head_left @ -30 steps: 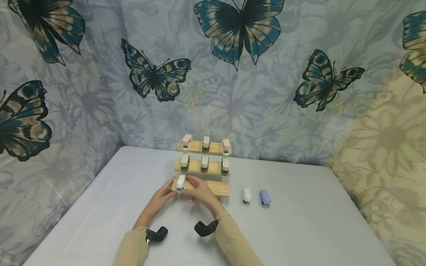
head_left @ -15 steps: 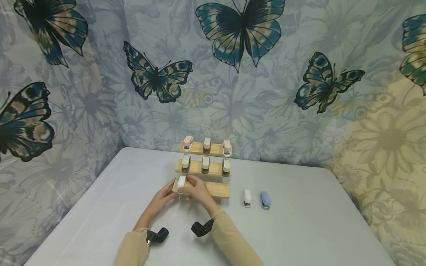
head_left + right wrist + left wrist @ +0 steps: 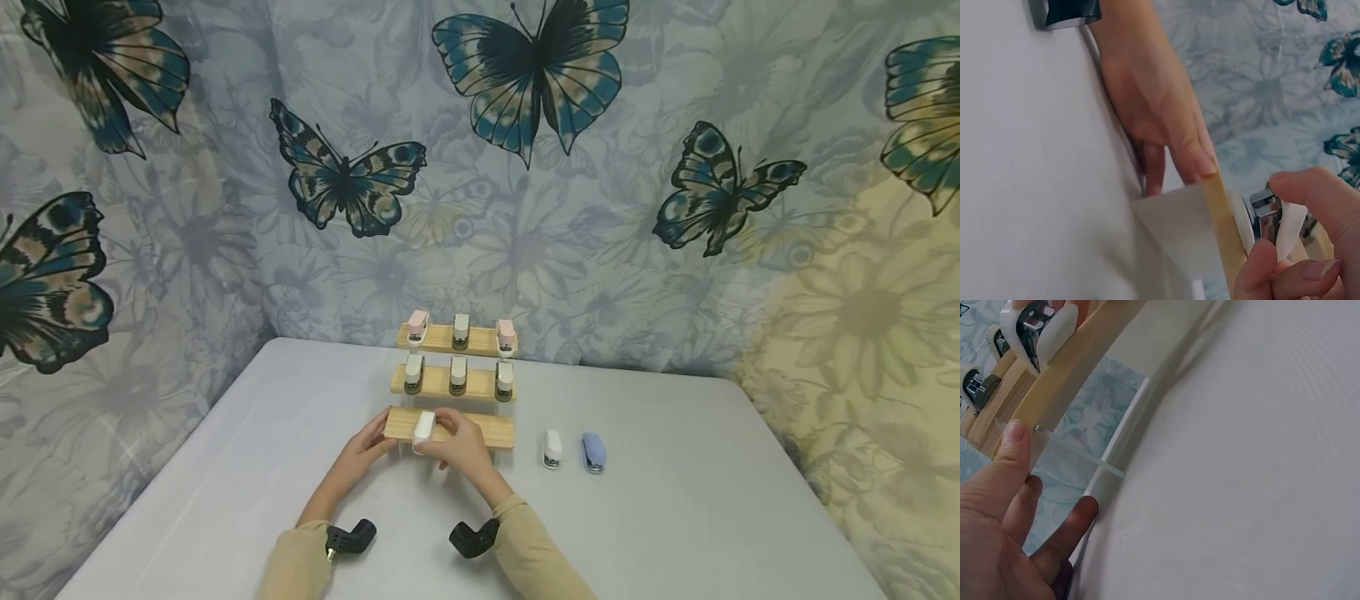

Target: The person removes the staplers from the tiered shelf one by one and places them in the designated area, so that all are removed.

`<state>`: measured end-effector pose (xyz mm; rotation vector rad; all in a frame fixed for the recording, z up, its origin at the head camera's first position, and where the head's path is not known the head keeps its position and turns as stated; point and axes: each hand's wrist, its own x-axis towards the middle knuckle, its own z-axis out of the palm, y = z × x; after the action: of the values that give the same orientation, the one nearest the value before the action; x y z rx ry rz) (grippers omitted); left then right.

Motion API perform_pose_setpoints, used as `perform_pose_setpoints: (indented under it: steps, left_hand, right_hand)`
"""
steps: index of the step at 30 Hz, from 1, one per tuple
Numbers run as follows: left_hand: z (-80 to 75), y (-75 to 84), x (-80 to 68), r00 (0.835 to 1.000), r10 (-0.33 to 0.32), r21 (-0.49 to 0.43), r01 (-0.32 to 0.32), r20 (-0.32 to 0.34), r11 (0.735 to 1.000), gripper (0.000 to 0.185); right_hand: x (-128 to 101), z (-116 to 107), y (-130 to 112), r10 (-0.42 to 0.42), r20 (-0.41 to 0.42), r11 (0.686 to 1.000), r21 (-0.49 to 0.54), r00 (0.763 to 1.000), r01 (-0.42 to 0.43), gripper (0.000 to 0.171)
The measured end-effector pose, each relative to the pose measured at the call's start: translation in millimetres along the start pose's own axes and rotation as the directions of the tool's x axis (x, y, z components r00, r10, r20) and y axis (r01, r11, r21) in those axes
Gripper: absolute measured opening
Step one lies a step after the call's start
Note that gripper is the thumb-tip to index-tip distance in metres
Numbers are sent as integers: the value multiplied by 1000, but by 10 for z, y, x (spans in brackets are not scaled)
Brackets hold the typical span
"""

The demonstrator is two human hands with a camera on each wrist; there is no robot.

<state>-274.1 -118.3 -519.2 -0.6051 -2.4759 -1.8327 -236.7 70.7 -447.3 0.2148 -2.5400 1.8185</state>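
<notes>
In the head view my right hand (image 3: 461, 444) pinches a small white stapler (image 3: 423, 427) on the lowest wooden shelf (image 3: 491, 431) of a three-tier rack, left of its middle. The right wrist view shows the stapler (image 3: 1266, 215) between the thumb and fingers, its metal end exposed and its base against the shelf. My left hand (image 3: 365, 450) holds the left end of that shelf. Seen from the left wrist, the thumb lies on the wooden edge (image 3: 1054, 394), and other fingers reach down beside the clear support (image 3: 1082, 453).
Behind, the middle shelf (image 3: 437, 382) bears pale staplers, and the top shelf (image 3: 480, 340) has two pink ones around a greyish one. Right of the rack, a white stapler (image 3: 552, 448) and a blue stapler (image 3: 593, 452) lie on the white table (image 3: 675, 517). Butterfly-printed cloth (image 3: 540, 250) hangs behind.
My right hand has moved the white stapler from the left end of the lowest shelf rightward along it. My left hand stays at the shelf's left end.
</notes>
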Motion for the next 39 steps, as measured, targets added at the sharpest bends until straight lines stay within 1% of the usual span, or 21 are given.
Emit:
perform_pose_setpoints:
  steps: [3, 4, 8, 11, 15, 17, 19, 23, 25, 26, 30, 32, 35, 39]
  left_hand:
    - [-17, 5, 4, 1000, 11, -10, -12, -9, 1000, 56]
    - [-18, 6, 5, 1000, 6, -11, -6, -12, 1000, 56]
    - [-21, -8, -3, 1000, 22, 3, -23, 12, 1000, 57]
    - [-10, -25, -13, 1000, 21, 15, -21, 11, 1000, 56]
    - [2, -27, -29, 1000, -3, 24, 3, -22, 1000, 57]
    - [-1, -14, -40, 1000, -6, 25, 6, -28, 1000, 57]
    - [-5, 8, -39, 999, -19, 21, 19, -32, 1000, 57]
    - [-2, 30, -24, 1000, -16, 19, 16, -18, 1000, 57]
    - [1, 30, -24, 1000, -14, 16, 14, -13, 1000, 57]
    - [-1, 25, -29, 1000, -7, 19, 7, -6, 1000, 57]
    - [0, 28, -33, 1000, -24, 20, 24, -17, 999, 56]
    - [-1, 31, -30, 1000, -13, 22, 13, -17, 1000, 56]
    - [-5, 34, -24, 1000, 3, 27, -3, -12, 1000, 56]
    - [-14, 32, -24, 1000, 2, 37, -2, -4, 999, 57]
  right_hand:
    - [-16, -73, 19, -22, 4, 1000, 1, 1000, 22, 60]
    - [-22, -97, 24, -24, 7, 1000, 1, 1000, 24, 60]
    - [-65, -169, 49, -26, 30, 1000, 15, 999, 25, 59]
    - [-118, -228, 89, -28, 49, 999, 34, 998, 26, 59]
    - [-221, -336, 148, 3, 75, 998, 68, 997, -9, 59]
    - [-273, -398, 174, 25, 91, 996, 79, 996, -32, 59]
    - [-306, -476, 169, 45, 95, 994, 92, 994, -54, 59]
    - [-386, -687, -20, 65, 76, 993, 96, 995, -72, 56]
    - [-426, -797, -98, 77, 87, 991, 100, 993, -85, 54]
    - [-445, -852, -123, 75, 108, 991, 105, 991, -87, 53]
    - [-454, -1053, -45, 36, 225, 988, 139, 974, -69, 56]
    - [-449, -1149, 0, 5, 268, 987, 155, 963, -48, 57]
    - [-450, -1280, 51, -20, 278, 983, 179, 960, -31, 56]
    - [-469, -1465, 113, 7, 249, 980, 192, 969, -57, 56]
